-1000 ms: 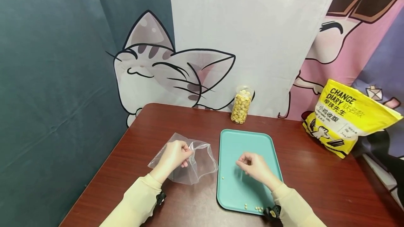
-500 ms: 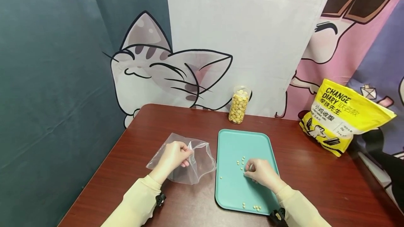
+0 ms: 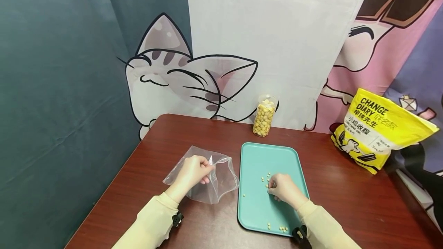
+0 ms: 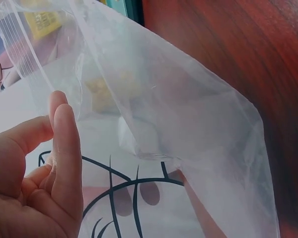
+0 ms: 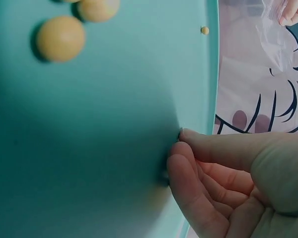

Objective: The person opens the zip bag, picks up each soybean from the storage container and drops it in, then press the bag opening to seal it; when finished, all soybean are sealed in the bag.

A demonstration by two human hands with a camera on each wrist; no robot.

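In the head view my left hand (image 3: 194, 170) pinches the clear zip bag (image 3: 225, 176) near its mouth, over the table. The bag's mouth gapes towards the tray; the left wrist view shows its zip strip (image 4: 32, 47) just above the fingertips. My right hand (image 3: 285, 189) is low over the teal tray (image 3: 266, 155), thumb and forefinger drawn together at its surface. Small round yellow beans (image 3: 262, 179) lie just beyond these fingertips. A blurred yellow bean (image 5: 158, 197) shows behind the fingers in the right wrist view. I cannot tell whether the fingertips hold a bean.
More beans (image 3: 283, 228) lie along the tray's near edge, and a single bean (image 3: 243, 195) by its left rim. A clear jar of yellow pieces (image 3: 264, 118) stands behind the tray. A yellow food pouch (image 3: 377, 130) stands at the back right. Printed cloth backs the table.
My right hand came down from above the tray onto its surface and stays there, uncovering several beans at the tray's middle. My left hand holds the bag in the same place.
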